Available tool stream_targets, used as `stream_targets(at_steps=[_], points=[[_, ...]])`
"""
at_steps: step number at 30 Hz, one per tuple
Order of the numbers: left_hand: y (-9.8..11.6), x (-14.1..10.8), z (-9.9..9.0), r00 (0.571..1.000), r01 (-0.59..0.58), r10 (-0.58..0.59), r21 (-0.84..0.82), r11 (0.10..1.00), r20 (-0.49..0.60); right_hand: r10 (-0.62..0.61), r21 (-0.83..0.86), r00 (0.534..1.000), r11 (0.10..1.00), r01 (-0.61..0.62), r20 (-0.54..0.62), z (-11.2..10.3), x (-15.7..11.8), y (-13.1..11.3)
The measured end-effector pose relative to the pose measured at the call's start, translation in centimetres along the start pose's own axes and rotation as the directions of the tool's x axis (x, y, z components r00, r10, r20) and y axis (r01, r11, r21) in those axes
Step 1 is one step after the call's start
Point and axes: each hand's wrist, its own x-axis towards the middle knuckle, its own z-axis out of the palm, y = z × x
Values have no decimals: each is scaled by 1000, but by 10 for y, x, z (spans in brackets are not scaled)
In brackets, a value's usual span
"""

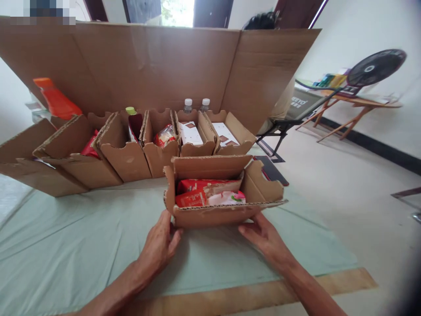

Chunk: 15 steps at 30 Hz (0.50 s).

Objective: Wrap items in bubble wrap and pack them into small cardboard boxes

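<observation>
An open cardboard box [226, 215] is held crosswise at the middle of the green cloth. Inside lie a red packet [192, 198] and a white and pink packet [226, 198], with more red packaging behind them. My left hand [162, 239] grips the box's lower left corner, thumb toward the front, some fingers hidden by the cardboard. At the lower right my right hand [263, 232] holds the box, its fingertips partly out of sight beneath it.
Behind stands a row of cardboard boxes [126, 162] with packets and a green-capped item. An orange bottle [59, 98] and two white-capped bottles stand near a tall cardboard panel [164, 66]. A dark flat item [272, 169] lies right. Beyond are a chair, a fan and a person's hair.
</observation>
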Motion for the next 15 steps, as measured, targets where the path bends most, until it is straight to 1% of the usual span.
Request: stream_targets(at_steps=[3,6,8,11,15], points=[[-13,8,-14,989,83,-82,0,997,-120,-41,17,997,999,40,71,21,28,-6],[-29,12,-34,968,123,-118,9,992,-220,-137,43,980,990,132,146,42,51,-10],[-38,13,-42,952,142,-135,6,990,-273,-187,73,968,981,177,169,52,62,-10],[-50,13,-42,937,157,-145,13,987,-317,-181,83,972,982,170,149,61,76,-6],[-62,10,-34,938,126,-110,28,992,-329,-138,49,990,989,136,34,65,87,-1]])
